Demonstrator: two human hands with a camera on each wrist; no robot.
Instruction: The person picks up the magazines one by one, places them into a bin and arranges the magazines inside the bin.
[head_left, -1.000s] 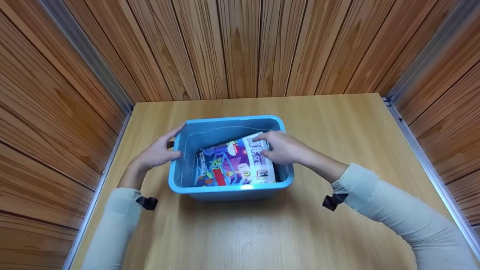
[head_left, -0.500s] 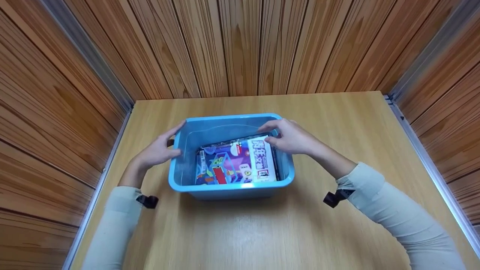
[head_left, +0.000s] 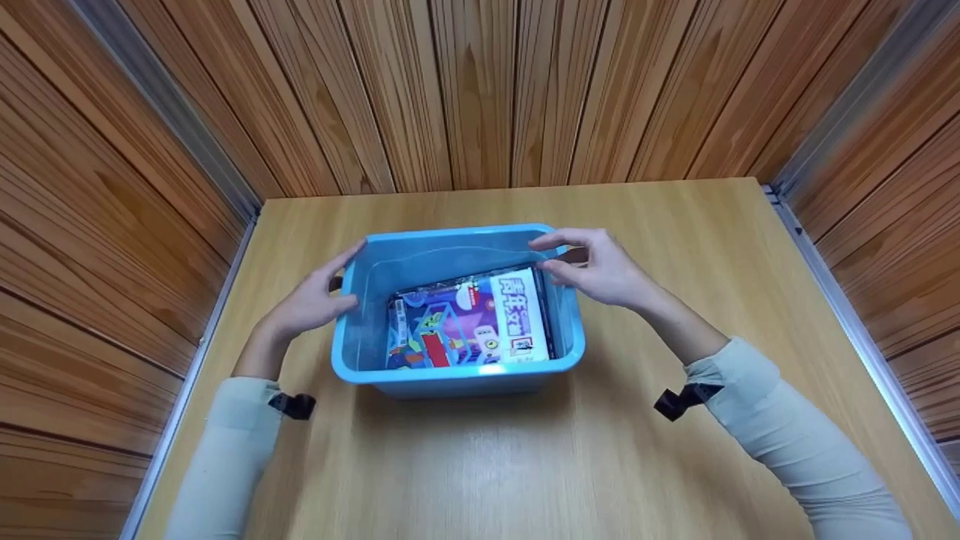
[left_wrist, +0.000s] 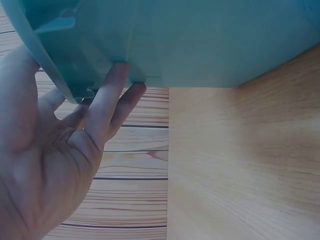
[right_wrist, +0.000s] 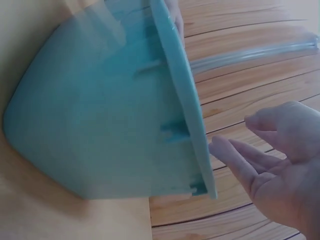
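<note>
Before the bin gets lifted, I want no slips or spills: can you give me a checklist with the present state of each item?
1. Left hand on the blue bin: ok. Its fingers touch the left wall under the rim in the left wrist view.
2. Right hand gripping the bin: not ok. It is open beside the right rim, apart from it in the right wrist view.
3. Magazine lying flat inside, below the rim: ok.
4. Bin resting level on the table: ok.
5. Anything under the magazine that could shift: cannot tell.
</note>
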